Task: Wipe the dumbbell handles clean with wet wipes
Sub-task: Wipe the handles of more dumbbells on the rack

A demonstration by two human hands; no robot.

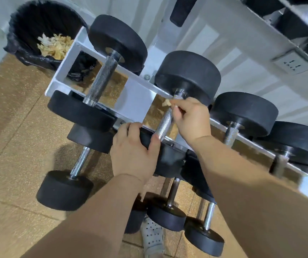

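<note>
Head camera, looking down: a person leans over a white metal rack (136, 94) that holds black round rubber dumbbells. The left hand (133, 151) grips the near black weight (170, 159) of the middle dumbbell, fingers curled over its edge and thumb on the other side. The right hand (191, 118) pinches a small crumpled yellowish wet wipe (166, 103). It holds the wipe against the far end of that dumbbell's shiny bumpy metal handle (165, 124).

I think the job is somewhere in the middle. This handle is getting its wipe now (I cannot tell how much of it is clean). On the same shelf, 1 left handle (102, 79) and 1 right handle (231, 135) wait on each side, and the lower dumbbells (80, 162) sit below. I cannot tell which of these are done. A round bin with a black bag (28, 25) behind the rack holds a heap of used wipes (56, 45), so I guess some wiping is finished.

There is not much room. The handle sits between 2 fat weights, and the right hand is close to the far weight (188, 75) and a white rack bar. The wipe can only slide along the handle. Under the handle there is an open gap, so fingers could go round it.
</note>
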